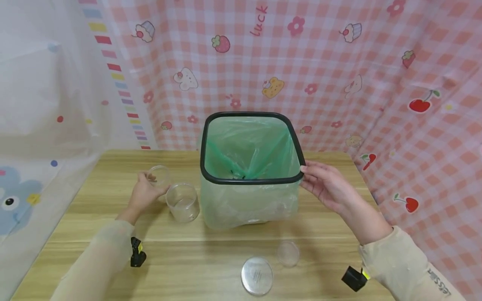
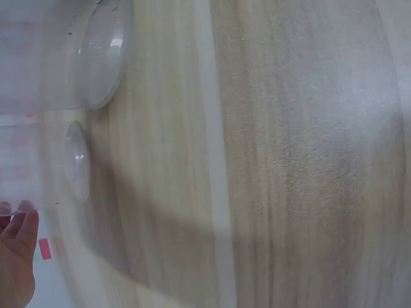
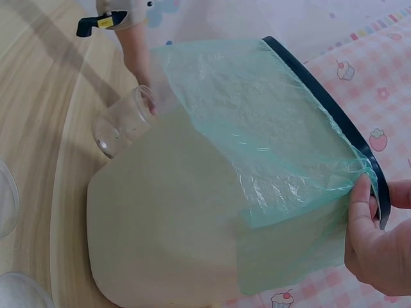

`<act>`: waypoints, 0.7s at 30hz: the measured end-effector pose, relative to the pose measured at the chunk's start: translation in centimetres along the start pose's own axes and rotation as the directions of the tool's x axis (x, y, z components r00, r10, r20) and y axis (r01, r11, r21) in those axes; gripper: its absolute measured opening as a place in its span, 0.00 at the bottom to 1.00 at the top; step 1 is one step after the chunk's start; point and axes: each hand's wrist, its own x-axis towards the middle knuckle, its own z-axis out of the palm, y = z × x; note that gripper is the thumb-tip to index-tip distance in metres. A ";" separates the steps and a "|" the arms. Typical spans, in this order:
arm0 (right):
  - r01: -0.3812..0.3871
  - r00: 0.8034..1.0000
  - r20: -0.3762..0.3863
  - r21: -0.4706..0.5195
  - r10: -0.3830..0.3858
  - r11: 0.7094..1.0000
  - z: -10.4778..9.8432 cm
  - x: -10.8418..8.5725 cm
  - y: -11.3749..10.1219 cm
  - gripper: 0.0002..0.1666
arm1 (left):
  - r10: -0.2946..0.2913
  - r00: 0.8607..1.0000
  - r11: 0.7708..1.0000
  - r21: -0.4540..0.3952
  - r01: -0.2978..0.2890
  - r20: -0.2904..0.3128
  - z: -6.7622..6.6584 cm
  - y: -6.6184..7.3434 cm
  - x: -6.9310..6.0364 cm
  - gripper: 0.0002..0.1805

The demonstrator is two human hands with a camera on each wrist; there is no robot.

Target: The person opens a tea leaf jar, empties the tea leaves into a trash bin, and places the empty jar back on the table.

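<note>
A trash bin (image 1: 248, 205) with a black rim stands on the table, lined with a green plastic bag (image 3: 250, 128) that folds over its outside. My right hand (image 1: 325, 182) pinches the bin's rim at the near right corner; the right wrist view shows the thumb on the bag. To the bin's left are two clear plastic jars. The wider jar (image 1: 183, 205) stands beside the bin, its top open. Behind it is a narrower clear jar (image 1: 161, 175), gripped near its upper edge by my left hand (image 1: 144, 193). In the left wrist view, fingertips (image 2: 27, 208) touch that jar's edge.
Two round lids lie near the table's front: a silvery one (image 1: 257, 276) and a smaller clear one (image 1: 288, 253). The wooden table (image 1: 180, 259) meets a pink checked curtain (image 1: 241, 75) behind and at the right, and a white printed sheet (image 1: 49, 104) at the left.
</note>
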 end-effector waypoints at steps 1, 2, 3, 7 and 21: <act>0.001 1.000 0.000 0.001 -0.001 1.000 0.0 0.0 0.0 0.18 | -0.004 1.000 1.000 -0.010 0.004 -0.006 0.1 0.0 0.0 0.44; 0.004 1.000 0.000 0.001 -0.004 1.000 0.0 0.0 0.0 0.17 | -0.009 1.000 1.000 -0.025 0.009 -0.012 0.3 0.0 -0.1 0.44; 0.004 1.000 -0.001 0.002 -0.004 1.000 -0.1 0.1 0.1 0.16 | -0.016 1.000 0.999 -0.042 0.015 -0.018 0.4 -0.1 -0.1 0.43; 0.006 1.000 -0.005 -0.007 -0.006 1.000 0.0 0.2 0.1 0.16 | -0.030 0.998 0.993 -0.118 0.023 -0.050 0.9 -0.4 -0.3 0.43; -0.119 0.983 0.129 -0.114 0.133 0.986 -2.2 0.3 0.5 0.12 | -0.125 0.992 0.974 -0.189 0.124 0.010 1.4 -1.0 -0.7 0.45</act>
